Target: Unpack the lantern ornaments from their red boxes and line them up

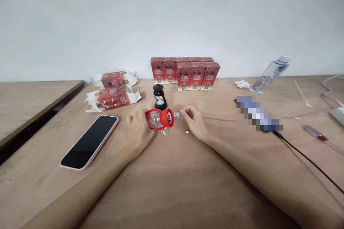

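My left hand (139, 128) is wrapped round a small red lantern (155, 119) with a clear body. The lantern lies tipped on its side, its round red base turned to the right. Close to that base, my right hand (195, 121) has thumb and forefinger pinched together at the edge of a small white part with thin wires (176, 115). Beneath the red lantern lie a few small white bits (163, 132), partly hidden by it. A small white disc (187, 132) rests on the table near my right hand. Just behind stands a black lantern (159, 97), upright.
Several red printed boxes (184, 75) stand at the back by the wall. Two opened boxes (114, 97) lie at the left, behind a phone (90, 142). To the right are a tilted water bottle (271, 75), crumpled tissue (242, 84), a blurred-out item with a black cable (303, 155) and a screwdriver (315, 132).
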Demonstrator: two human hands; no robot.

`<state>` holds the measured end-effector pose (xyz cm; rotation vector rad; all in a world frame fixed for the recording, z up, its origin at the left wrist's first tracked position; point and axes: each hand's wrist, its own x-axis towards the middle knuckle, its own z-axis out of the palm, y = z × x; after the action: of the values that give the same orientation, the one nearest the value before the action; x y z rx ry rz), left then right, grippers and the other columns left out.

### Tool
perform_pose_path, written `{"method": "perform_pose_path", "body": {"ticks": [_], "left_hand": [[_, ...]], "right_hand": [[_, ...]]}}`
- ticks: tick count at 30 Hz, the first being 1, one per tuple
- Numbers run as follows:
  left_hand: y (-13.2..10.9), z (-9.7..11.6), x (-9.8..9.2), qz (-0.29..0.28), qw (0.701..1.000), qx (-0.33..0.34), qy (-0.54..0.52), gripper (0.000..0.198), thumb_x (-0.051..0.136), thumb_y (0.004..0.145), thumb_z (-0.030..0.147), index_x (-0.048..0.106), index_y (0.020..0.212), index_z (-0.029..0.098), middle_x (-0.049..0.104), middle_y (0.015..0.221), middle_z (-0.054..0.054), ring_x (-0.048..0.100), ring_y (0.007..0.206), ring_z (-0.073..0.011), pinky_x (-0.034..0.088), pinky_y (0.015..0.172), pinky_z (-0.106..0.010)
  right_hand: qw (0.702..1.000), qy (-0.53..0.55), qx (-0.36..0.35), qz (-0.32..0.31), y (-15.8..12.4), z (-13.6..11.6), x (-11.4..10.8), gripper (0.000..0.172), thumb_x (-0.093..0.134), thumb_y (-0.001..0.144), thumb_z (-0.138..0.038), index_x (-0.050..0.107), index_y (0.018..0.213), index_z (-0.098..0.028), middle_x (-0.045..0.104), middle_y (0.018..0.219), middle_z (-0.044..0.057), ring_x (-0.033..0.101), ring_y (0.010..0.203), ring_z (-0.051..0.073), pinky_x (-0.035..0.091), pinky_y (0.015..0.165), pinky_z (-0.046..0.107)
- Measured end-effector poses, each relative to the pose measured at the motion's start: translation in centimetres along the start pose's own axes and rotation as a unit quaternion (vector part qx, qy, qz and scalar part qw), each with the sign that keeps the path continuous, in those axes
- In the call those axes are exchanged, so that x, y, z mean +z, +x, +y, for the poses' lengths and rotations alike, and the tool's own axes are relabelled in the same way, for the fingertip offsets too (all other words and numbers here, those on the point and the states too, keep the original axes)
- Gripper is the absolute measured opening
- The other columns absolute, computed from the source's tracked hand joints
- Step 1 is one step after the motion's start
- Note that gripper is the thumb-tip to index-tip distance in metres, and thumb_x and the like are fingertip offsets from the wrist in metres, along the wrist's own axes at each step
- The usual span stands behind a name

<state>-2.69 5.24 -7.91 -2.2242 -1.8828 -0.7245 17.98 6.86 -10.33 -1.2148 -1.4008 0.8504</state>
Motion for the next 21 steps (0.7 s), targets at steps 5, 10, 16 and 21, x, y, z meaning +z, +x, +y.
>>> {"method": "perform_pose_path", "body": {"ticks": [5,10,16,21], "left_hand": [[0.3,-0.4,0.6,0.042,0.997,0.047,0.054,0.031,0.048,0.070,0.015,0.052,0.100,0.015,0.064,0.093,-0.013,0.060,0.086,-0.0298,0.038,0.069,-0.040],[2.4,0.7,-0.5,0.118,0.959,0.179,0.185,0.028,0.042,0.080,0.010,0.053,0.106,0.014,0.064,0.095,-0.014,0.057,0.087,-0.0284,0.033,0.069,-0.039],[7.0,4.8,-2.9,0.102,0.862,0.424,0.259,0.043,0.032,0.086,0.000,0.051,0.115,0.026,0.063,0.106,-0.006,0.056,0.093,-0.0211,0.031,0.072,-0.035],[10.1,7.0,-4.2,0.087,0.818,0.501,0.269,0.046,0.027,0.087,-0.001,0.052,0.113,0.027,0.062,0.107,-0.006,0.054,0.095,-0.0192,0.033,0.071,-0.034]], "right_hand": [[0.997,0.072,-0.002,-0.016,-0.6,0.0,0.6,0.031,0.046,0.086,-0.050,0.055,0.078,-0.021,0.064,0.078,0.002,0.060,0.076,0.016,0.046,0.077,0.032],[0.936,0.324,0.133,-0.035,0.0,0.0,1.6,0.030,0.048,0.086,-0.048,0.058,0.082,-0.020,0.066,0.083,0.005,0.063,0.084,0.019,0.051,0.084,0.036],[0.816,0.506,0.278,-0.035,1.4,-0.8,0.2,0.039,0.026,0.096,-0.039,0.058,0.093,-0.018,0.067,0.092,0.009,0.066,0.091,0.019,0.054,0.088,0.040],[0.833,0.481,0.268,-0.057,1.8,-0.5,-0.1,0.030,0.032,0.093,-0.026,0.060,0.090,-0.014,0.068,0.090,0.012,0.067,0.092,0.021,0.053,0.091,0.044]]}}
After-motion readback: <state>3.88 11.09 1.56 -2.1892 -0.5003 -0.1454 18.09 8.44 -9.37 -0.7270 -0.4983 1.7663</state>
